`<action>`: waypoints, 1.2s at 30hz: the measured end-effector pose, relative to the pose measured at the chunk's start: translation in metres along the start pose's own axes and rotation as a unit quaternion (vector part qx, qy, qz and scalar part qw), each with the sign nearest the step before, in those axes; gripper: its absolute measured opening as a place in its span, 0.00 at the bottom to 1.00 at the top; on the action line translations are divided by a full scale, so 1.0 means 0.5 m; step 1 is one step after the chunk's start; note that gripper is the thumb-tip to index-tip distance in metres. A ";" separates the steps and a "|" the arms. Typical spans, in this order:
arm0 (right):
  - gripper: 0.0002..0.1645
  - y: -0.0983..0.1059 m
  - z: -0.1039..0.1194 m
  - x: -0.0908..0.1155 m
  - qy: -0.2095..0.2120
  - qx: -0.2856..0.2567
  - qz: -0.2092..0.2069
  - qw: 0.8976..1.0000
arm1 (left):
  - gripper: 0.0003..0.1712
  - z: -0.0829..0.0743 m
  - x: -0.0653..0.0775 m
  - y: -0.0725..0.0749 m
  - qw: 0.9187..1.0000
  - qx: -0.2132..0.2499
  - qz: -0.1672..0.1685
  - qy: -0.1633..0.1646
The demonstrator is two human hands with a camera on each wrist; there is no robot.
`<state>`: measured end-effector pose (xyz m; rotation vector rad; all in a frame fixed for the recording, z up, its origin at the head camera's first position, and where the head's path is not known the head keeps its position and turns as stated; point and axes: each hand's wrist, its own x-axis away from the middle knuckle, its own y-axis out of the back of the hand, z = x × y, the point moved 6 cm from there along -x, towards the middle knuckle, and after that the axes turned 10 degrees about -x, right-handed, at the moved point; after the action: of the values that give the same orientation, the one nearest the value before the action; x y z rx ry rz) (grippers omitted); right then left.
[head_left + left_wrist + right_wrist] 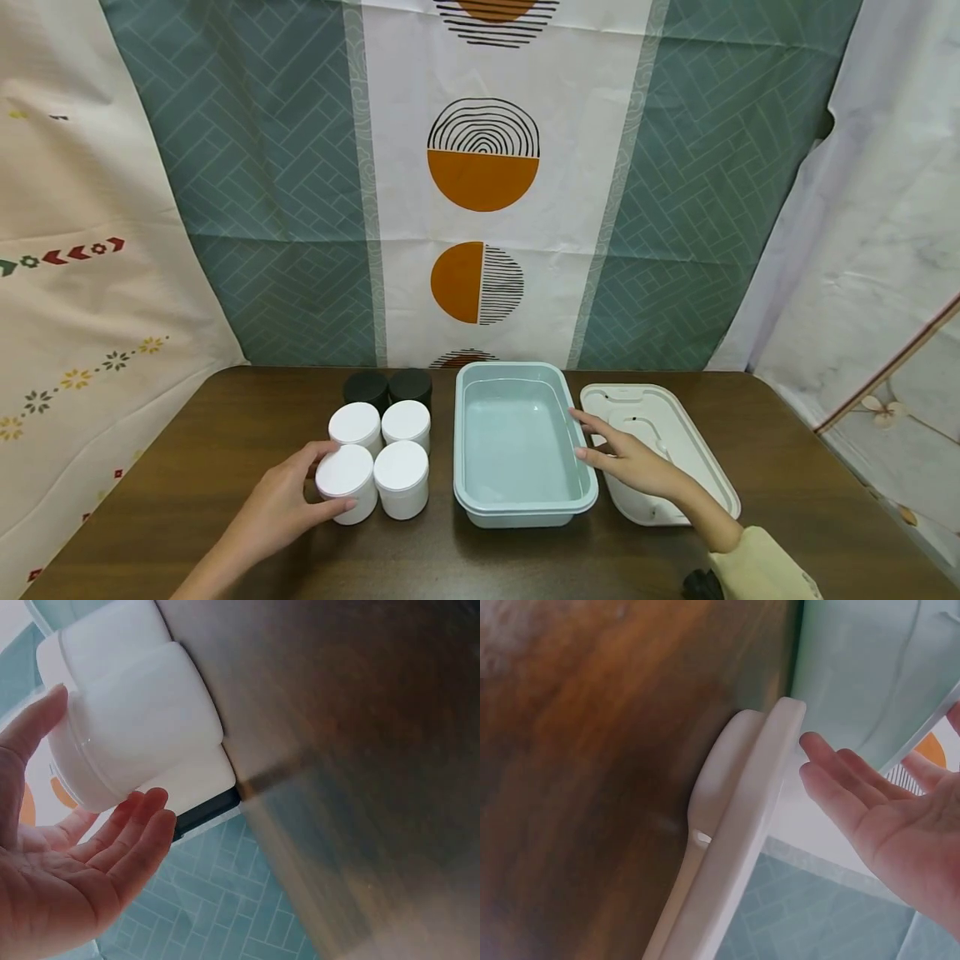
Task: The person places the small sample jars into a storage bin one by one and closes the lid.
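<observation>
In the head view, my left hand (281, 504) is around the front-left white lidded jar (345, 472), thumb on its near side and fingers on its far left side. The left wrist view shows the thumb (46, 712) against the lid edge of the jar (142, 720). Three more white jars (402, 475) stand close beside it, upright. My right hand (637, 462) reaches over to the right rim of a pale blue-green plastic bin (517, 442), its extended fingers and thumb at the rim. In the right wrist view those fingers (840, 795) look loosely spread.
Two black-lidded jars (367, 389) stand behind the white ones. Right of the bin, partly under my right forearm, lies a white plastic lid or tray (697, 450). A small dark object (702, 585) shows near the right sleeve. Patterned curtains (487, 275) hang behind the brown table (262, 408).
</observation>
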<state>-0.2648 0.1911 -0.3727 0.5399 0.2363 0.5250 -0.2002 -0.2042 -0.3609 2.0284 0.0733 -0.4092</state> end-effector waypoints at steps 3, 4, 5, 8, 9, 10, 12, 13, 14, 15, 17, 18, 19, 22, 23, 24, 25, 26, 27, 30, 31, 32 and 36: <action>0.35 0.000 0.004 0.000 0.005 -0.001 0.006 1.000 | 0.39 0.000 -0.001 0.000 1.000 -0.002 -0.004 0.006; 0.35 0.001 0.006 0.000 0.006 0.000 0.008 1.000 | 0.39 0.001 0.000 0.000 1.000 -0.001 -0.005 0.008; 0.35 0.001 0.006 0.000 0.007 0.000 0.009 1.000 | 0.39 0.002 0.000 0.000 1.000 0.000 -0.005 0.008; 0.35 0.002 0.007 0.001 0.006 -0.002 0.010 1.000 | 0.38 0.003 0.003 0.002 1.000 0.004 -0.011 0.009; 0.36 0.001 0.007 0.001 0.005 -0.004 0.010 1.000 | 0.38 0.003 0.005 0.005 1.000 0.006 -0.015 0.008; 0.36 0.001 0.007 0.001 0.004 -0.006 0.010 1.000 | 0.37 0.003 0.006 0.007 1.000 0.006 -0.019 0.008; 0.36 0.000 0.005 0.000 0.003 -0.011 0.011 1.000 | 0.36 0.003 0.009 0.015 1.000 0.005 -0.030 0.005; 0.36 0.000 0.004 0.000 0.003 -0.012 0.011 1.000 | 0.36 0.003 0.010 0.019 0.999 0.003 -0.036 0.003; 0.36 -0.001 0.003 0.000 0.003 -0.015 0.011 1.000 | 0.36 0.002 0.011 0.024 0.999 0.004 -0.041 0.001; 0.36 -0.001 0.002 0.000 0.003 -0.017 0.012 1.000 | 0.35 0.001 0.011 0.029 0.999 0.003 -0.046 0.000; 0.36 -0.002 -0.001 0.000 0.002 -0.020 0.011 1.000 | 0.35 -0.002 0.013 0.039 0.998 0.002 -0.055 -0.003; 0.36 -0.002 -0.001 0.000 0.001 -0.022 0.011 1.000 | 0.35 -0.004 0.013 0.044 0.998 0.003 -0.058 -0.003; 0.36 -0.002 -0.002 -0.001 0.001 -0.023 0.010 1.000 | 0.35 -0.007 0.013 0.050 0.998 0.004 -0.061 -0.005; 0.36 -0.001 -0.004 0.000 -0.001 -0.023 0.009 1.000 | 0.35 -0.016 0.014 0.066 0.997 0.008 -0.072 -0.010; 0.36 -0.001 -0.004 0.000 -0.002 -0.024 0.009 1.000 | 0.35 -0.020 0.014 0.071 0.997 0.011 -0.075 -0.013; 0.36 -0.001 -0.004 0.001 -0.003 -0.024 0.009 1.000 | 0.35 -0.025 0.014 0.076 0.997 0.012 -0.078 -0.016; 0.36 -0.001 -0.004 0.001 -0.004 -0.024 0.008 1.000 | 0.35 -0.029 0.013 0.080 0.996 0.015 -0.081 -0.019; 0.36 -0.001 -0.004 0.001 -0.005 -0.025 0.008 1.000 | 0.35 -0.034 0.012 0.084 0.996 0.018 -0.084 -0.022; 0.36 -0.001 -0.005 0.001 -0.005 -0.027 0.009 1.000 | 0.35 -0.039 0.011 0.087 0.996 0.020 -0.085 -0.025; 0.36 -0.001 -0.006 0.001 -0.007 -0.034 0.011 0.999 | 0.35 -0.052 0.003 0.094 0.995 0.028 -0.089 -0.035; 0.36 -0.002 -0.006 0.001 -0.008 -0.037 0.012 0.999 | 0.35 -0.057 0.000 0.095 0.995 0.032 -0.089 -0.038; 0.36 -0.002 -0.006 0.001 -0.008 -0.039 0.013 0.999 | 0.35 -0.062 -0.004 0.096 0.994 0.035 -0.090 -0.042; 0.36 -0.003 -0.008 0.000 -0.010 -0.042 0.016 0.999 | 0.36 -0.083 -0.021 0.098 0.993 0.047 -0.090 -0.056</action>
<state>-0.2656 0.1919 -0.3767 0.4676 0.1867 0.5583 -0.1883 -0.1903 -0.2982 2.0939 0.1720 -0.6510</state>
